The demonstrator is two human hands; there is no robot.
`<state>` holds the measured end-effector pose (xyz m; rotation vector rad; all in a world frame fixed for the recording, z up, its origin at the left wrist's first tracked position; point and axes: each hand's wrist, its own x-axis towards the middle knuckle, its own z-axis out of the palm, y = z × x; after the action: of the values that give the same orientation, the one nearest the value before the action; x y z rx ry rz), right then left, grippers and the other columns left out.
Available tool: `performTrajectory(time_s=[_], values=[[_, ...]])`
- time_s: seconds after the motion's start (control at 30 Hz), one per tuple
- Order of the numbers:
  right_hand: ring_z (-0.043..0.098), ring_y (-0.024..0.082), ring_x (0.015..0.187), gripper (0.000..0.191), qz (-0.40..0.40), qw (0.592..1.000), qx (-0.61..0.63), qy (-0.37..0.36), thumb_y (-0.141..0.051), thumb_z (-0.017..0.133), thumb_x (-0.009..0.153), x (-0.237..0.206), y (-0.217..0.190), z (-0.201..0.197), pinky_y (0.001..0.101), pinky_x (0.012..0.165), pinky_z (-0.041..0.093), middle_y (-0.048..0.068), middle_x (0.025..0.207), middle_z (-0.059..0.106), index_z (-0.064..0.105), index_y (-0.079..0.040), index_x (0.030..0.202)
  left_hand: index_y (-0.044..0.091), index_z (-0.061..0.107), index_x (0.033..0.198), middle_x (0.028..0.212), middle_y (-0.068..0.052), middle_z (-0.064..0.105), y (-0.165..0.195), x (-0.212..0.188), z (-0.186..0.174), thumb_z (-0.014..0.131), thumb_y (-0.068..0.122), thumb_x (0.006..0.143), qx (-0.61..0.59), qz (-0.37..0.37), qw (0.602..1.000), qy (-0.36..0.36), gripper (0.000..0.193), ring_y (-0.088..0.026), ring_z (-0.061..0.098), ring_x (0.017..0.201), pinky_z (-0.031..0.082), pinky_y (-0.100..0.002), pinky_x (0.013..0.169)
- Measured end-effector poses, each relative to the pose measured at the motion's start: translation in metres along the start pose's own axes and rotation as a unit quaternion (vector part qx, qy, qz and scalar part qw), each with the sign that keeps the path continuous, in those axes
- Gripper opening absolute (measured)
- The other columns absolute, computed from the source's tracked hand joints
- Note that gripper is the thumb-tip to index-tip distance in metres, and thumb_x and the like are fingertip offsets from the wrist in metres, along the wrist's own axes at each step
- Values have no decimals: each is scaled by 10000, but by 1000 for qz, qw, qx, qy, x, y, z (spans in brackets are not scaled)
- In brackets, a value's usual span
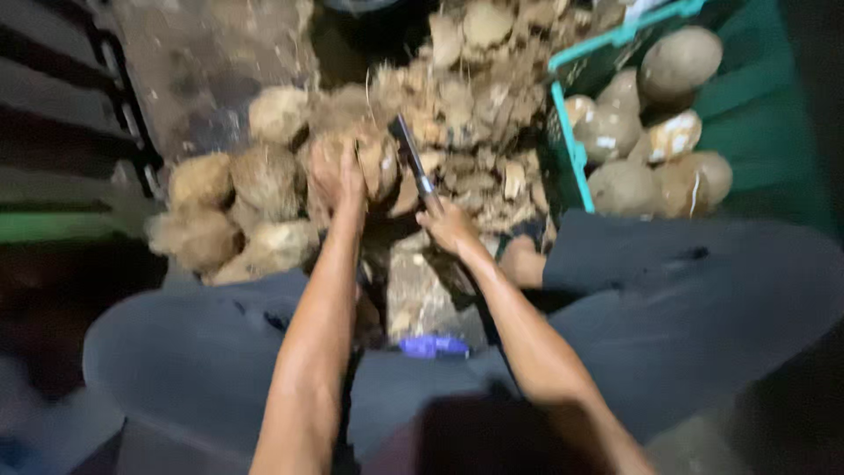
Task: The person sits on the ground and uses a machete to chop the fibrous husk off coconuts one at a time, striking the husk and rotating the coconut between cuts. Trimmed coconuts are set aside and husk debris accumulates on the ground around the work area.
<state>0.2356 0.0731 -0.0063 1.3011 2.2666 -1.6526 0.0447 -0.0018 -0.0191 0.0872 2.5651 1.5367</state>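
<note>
My left hand (338, 179) grips a brown husked coconut (376, 160) and holds it over a worn wooden block (418, 295) between my knees. My right hand (450, 225) is closed around the handle of a dark-bladed knife (411, 160), whose blade points up and away and lies against the right side of that coconut. The picture is motion-blurred, so I cannot see whether the edge is in the husk.
A heap of fibrous coconuts (237, 207) lies to the left, and husk scraps (479, 114) are piled ahead. At the right a green plastic crate (571, 149) holds several peeled pale coconuts (655, 132). A small blue object (432, 345) sits by the block's near end.
</note>
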Motion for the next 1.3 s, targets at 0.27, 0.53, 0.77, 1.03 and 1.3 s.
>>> performTrajectory(time_s=[0.27,0.53,0.77,1.03,1.3], values=[[558,107,505,363,-112,976,176,59,-417,596,990,-6,-8,-16,271,418,530,-2,718,570,515,-73,1072,2,594,1288,1231,-250,642,-2,20,-2,797,710,825,104,-23,994,-12,870,-369,626,1092,482,-599,881],[487,85,524,352,-122,987,92,43,-396,674,998,-17,-29,-15,287,420,430,-5,668,486,574,-88,860,110,751,1047,1186,-163,695,-9,28,-4,769,573,810,72,1,997,-35,520,-350,648,1083,490,-547,900],[491,76,435,389,-165,952,218,135,-435,605,992,-20,-37,-7,316,364,463,-38,597,510,522,-154,736,58,756,1049,1052,-207,719,-12,28,-5,796,462,851,68,84,994,-3,452,-393,673,981,522,-451,866],[451,114,539,382,-96,987,89,89,-409,662,1015,-16,-29,3,342,454,409,-30,677,467,572,-87,831,53,744,1071,1094,-201,737,-11,25,-3,796,480,890,68,156,985,24,466,-389,676,1003,525,-474,901],[441,112,490,382,-101,994,15,44,-385,679,995,-6,-15,12,319,424,396,-31,619,438,577,-71,803,85,698,1116,984,-161,755,-1,19,-2,766,538,812,25,-13,999,-22,551,-326,707,910,524,-477,834]])
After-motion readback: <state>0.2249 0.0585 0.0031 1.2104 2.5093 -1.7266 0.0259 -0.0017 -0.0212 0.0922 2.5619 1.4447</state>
